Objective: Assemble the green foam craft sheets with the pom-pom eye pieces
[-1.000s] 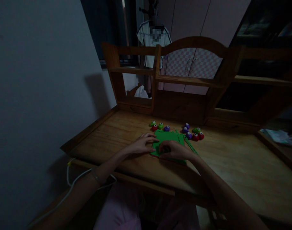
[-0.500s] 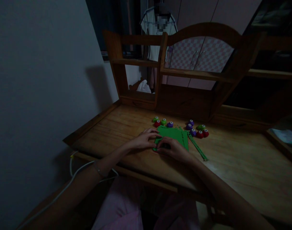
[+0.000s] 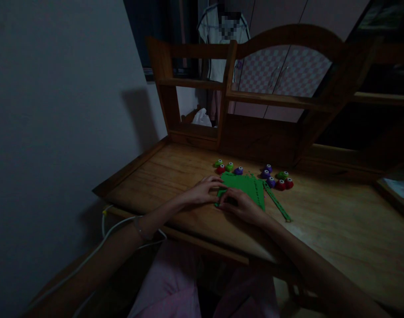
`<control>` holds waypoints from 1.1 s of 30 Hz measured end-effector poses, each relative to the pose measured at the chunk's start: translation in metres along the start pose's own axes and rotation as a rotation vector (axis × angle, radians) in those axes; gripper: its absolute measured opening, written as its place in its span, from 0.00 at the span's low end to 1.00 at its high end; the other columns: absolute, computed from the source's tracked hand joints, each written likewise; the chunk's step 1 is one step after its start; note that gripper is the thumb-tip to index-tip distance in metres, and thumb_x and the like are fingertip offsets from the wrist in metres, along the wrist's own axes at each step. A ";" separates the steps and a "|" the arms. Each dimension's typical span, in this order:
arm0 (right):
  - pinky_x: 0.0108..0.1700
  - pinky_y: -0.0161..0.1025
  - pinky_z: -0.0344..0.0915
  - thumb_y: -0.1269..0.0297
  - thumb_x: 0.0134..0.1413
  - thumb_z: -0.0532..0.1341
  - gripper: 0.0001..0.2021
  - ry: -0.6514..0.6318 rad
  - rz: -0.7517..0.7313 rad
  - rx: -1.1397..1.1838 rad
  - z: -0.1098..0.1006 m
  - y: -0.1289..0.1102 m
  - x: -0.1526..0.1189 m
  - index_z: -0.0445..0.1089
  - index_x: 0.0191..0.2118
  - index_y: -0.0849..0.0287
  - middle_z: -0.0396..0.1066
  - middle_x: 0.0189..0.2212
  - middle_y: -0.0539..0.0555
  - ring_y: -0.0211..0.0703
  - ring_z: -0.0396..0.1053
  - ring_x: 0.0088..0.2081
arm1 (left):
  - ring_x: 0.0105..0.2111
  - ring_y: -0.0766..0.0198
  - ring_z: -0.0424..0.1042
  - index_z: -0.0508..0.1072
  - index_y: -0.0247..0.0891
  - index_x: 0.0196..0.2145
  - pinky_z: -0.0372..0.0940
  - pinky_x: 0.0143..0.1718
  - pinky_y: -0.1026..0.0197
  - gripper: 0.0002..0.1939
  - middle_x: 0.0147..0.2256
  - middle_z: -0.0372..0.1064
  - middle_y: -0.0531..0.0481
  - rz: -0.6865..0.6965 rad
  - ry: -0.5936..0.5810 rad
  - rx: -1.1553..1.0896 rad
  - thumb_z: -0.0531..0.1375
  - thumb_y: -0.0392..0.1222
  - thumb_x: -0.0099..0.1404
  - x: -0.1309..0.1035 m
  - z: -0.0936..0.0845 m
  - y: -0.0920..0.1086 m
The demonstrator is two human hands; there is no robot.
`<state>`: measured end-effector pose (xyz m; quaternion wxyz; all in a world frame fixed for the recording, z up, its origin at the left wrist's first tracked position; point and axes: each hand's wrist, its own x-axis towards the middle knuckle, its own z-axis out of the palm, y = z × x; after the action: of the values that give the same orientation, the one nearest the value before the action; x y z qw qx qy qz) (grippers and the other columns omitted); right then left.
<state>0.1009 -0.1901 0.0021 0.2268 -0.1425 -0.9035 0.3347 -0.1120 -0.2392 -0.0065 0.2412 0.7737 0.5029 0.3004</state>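
Note:
A flat green sheet [image 3: 243, 183] with rows of small dark holes lies on the wooden desk. At its left edge rests my left hand [image 3: 203, 192], fingers stretched over the sheet and thumb apart from them. My right hand [image 3: 239, 205] is closed in a pinch at the near left corner of the sheet, close to the left fingertips. What exactly lies between its fingertips is partly hidden. To the right of the sheet is a narrow green strip [image 3: 277, 202] with holes along it.
Behind the sheet stand several small eyed toys, among them a purple toy [image 3: 238, 171], a light green toy [image 3: 229, 167] and a red toy [image 3: 289, 183]. A wooden shelf unit [image 3: 195, 82] rises at the back. A white cable [image 3: 117, 229] hangs over the front left edge.
The whole view has shifted slightly. Both hands stay at the left side of the green sheet, with only small finger movement.

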 end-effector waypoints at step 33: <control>0.50 0.43 0.62 0.58 0.53 0.63 0.14 -0.082 0.045 0.048 -0.026 0.005 -0.009 0.69 0.45 0.55 0.69 0.43 0.54 0.45 0.66 0.46 | 0.59 0.52 0.53 0.69 0.48 0.53 0.50 0.60 0.49 0.27 0.56 0.56 0.46 -0.016 -0.021 -0.027 0.65 0.50 0.56 -0.002 -0.004 0.007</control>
<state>0.1219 -0.1765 0.0137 0.1854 -0.1437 -0.9002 0.3670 -0.1111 -0.2434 0.0012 0.2592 0.7696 0.5024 0.2970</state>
